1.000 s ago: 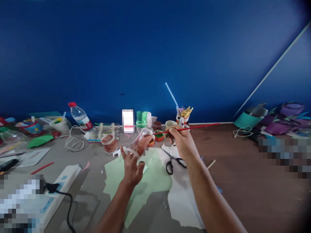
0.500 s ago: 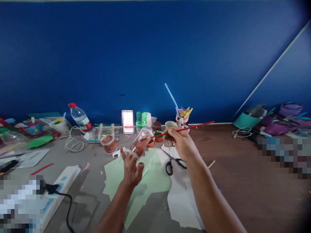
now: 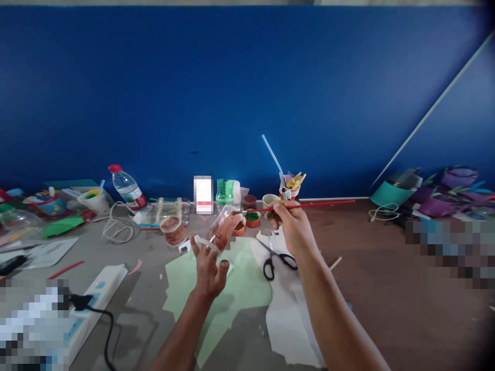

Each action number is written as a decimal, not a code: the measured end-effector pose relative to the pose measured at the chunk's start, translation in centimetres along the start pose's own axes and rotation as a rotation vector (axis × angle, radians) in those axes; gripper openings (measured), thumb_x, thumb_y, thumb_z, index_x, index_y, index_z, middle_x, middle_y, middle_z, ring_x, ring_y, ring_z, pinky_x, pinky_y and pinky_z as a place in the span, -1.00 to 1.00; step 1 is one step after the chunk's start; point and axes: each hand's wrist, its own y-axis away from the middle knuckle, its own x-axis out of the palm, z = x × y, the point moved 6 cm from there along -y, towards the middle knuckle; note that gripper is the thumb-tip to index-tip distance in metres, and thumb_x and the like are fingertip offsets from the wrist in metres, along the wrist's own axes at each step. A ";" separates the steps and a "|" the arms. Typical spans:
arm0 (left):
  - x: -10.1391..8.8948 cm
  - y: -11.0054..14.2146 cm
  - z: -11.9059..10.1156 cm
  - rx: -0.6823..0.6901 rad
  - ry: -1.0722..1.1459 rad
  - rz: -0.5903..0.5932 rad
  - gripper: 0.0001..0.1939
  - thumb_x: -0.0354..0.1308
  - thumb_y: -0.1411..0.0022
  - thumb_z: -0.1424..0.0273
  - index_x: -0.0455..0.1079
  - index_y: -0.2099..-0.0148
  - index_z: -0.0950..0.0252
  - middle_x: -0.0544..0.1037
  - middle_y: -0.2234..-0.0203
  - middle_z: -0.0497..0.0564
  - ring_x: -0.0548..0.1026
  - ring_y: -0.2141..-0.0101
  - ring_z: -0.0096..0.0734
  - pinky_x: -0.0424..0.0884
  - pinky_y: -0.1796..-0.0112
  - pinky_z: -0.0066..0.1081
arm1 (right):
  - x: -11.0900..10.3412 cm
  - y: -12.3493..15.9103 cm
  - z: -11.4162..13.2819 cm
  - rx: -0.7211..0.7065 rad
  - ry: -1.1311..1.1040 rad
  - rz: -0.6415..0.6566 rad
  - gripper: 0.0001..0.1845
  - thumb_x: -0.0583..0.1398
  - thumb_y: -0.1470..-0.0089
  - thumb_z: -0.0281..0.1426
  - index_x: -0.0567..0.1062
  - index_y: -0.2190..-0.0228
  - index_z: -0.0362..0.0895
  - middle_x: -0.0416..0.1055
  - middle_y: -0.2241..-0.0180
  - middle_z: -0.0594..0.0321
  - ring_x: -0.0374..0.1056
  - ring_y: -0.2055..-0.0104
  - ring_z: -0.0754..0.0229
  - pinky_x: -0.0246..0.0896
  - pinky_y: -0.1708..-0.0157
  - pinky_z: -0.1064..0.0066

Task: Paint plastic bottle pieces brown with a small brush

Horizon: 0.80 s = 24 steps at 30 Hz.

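My left hand holds a clear plastic cup tilted up and away, some fingers at its rim and the thumb standing apart. Reddish-brown paint covers part of the cup's wall. In my right hand a red paintbrush is pinched, its tip against the cup's far end. Small pots with green paint and orange paint stand just beyond the cup. To its left sits a clear tub smeared with the same reddish-brown. Black-handled scissors lie below my right hand.
Pale green paper and white paper cover the table before me. A water bottle leans at the back left. A power strip with a black cable lies left. A cup of wooden cutlery stands behind my right hand.
My right hand has shifted slightly, and the brush has swung flatter, its tip moving up and right along the cup. My left hand keeps the cup in nearly the same place.
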 end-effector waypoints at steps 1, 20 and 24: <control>0.0 0.0 0.0 0.008 -0.004 -0.003 -0.45 -0.30 -0.37 0.04 0.34 -0.13 0.15 0.48 0.00 0.15 0.35 -0.11 -0.07 -0.41 -0.27 0.15 | -0.1 0.0 0.1 -0.012 0.002 -0.010 -0.82 0.22 0.06 -0.29 0.45 0.51 -0.16 0.37 0.64 0.30 0.12 0.68 0.36 -0.06 0.67 0.47; -0.2 0.0 -0.3 0.053 0.000 -0.050 -0.50 -0.27 -0.40 0.11 0.29 -0.17 0.18 0.47 -0.02 0.15 0.35 -0.12 -0.08 -0.40 -0.27 0.14 | 0.5 0.6 0.2 -0.064 0.067 0.031 -0.83 0.17 -0.03 -0.30 0.47 0.44 -0.17 0.25 0.74 0.40 0.13 0.70 0.34 -0.03 0.68 0.48; -0.2 0.2 0.4 0.015 0.025 -0.075 -0.53 -0.22 -0.38 0.09 0.36 -0.09 0.18 0.48 0.01 0.14 0.37 -0.08 -0.07 -0.39 -0.27 0.12 | -0.1 0.3 0.1 -0.080 0.128 -0.012 -0.83 0.17 -0.03 -0.33 0.47 0.48 -0.17 0.31 0.70 0.35 0.13 0.71 0.34 -0.05 0.69 0.47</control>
